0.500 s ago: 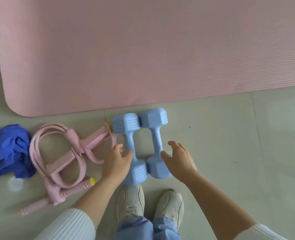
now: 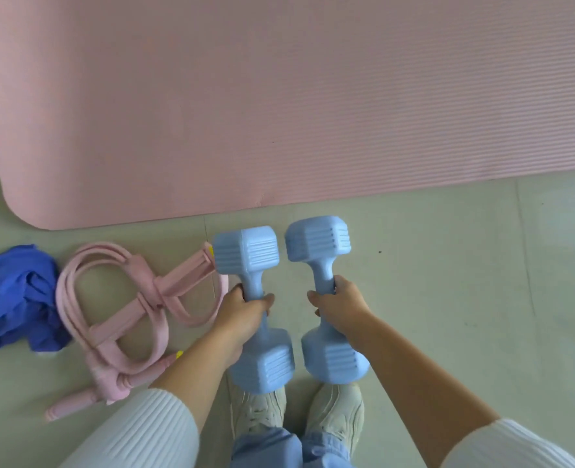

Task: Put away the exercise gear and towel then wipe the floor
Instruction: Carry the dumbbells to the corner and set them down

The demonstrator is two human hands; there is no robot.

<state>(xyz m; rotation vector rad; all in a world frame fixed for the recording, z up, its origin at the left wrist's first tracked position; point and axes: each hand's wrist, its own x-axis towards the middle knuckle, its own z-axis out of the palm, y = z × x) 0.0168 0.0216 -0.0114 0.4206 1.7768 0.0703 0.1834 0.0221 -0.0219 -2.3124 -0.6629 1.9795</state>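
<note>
The place looks like a workout corner of a home or a small exercise room. A ribbed pink exercise mat (image 2: 279, 96) lies flat on a pale tiled floor (image 2: 482, 265). Near its edge are light-blue dumbbells (image 2: 245, 251), a pink pull rope (image 2: 117, 298) and a crumpled blue towel (image 2: 12, 298).

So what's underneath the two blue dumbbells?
Under the left dumbbell and right dumbbell: white shoes, pale floor. The left one's far head hides one end of the pink band.
</note>
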